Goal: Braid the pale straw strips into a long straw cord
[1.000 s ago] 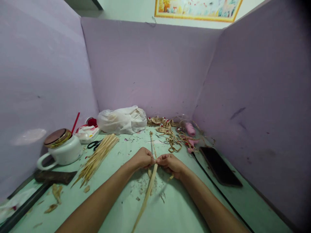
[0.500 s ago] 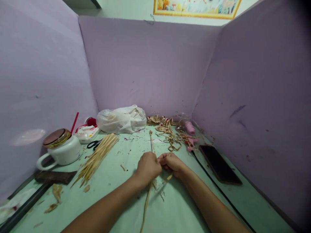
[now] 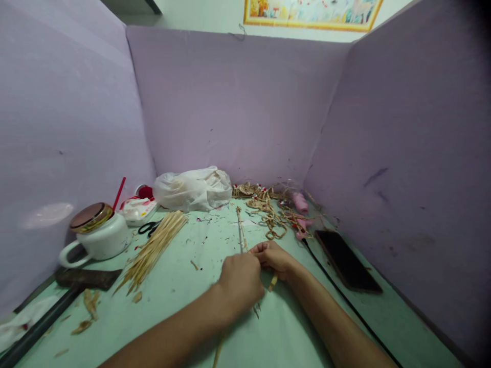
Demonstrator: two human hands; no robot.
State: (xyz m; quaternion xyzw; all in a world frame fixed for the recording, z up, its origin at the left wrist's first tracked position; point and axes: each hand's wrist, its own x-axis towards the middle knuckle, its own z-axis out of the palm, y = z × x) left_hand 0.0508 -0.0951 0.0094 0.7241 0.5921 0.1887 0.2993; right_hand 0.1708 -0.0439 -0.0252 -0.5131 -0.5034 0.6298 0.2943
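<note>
A thin braided straw cord (image 3: pixel 241 230) lies on the green table (image 3: pixel 180 286) and runs toward me from the back. My right hand (image 3: pixel 274 258) pinches the cord at its near end, fingers closed. My left hand (image 3: pixel 241 283) is curled in a fist over the flat straw strip just below that pinch; the strip's tail (image 3: pixel 218 355) shows beneath my wrist. A short loose straw end (image 3: pixel 273 282) sticks out under my right hand. The two hands touch each other.
A bundle of straw sticks (image 3: pixel 153 250), black scissors (image 3: pixel 149 228), a white lidded mug (image 3: pixel 97 236) and a dark flat tool (image 3: pixel 86 278) lie left. A white plastic bag (image 3: pixel 194 189) sits behind. Woven straw pieces (image 3: pixel 270 214), a pink spool (image 3: pixel 300 203) and a phone (image 3: pixel 347 260) are right.
My left hand has slid toward me along the straw strip and now covers it in a fist. My right hand has kept its pinch in nearly the same place.
</note>
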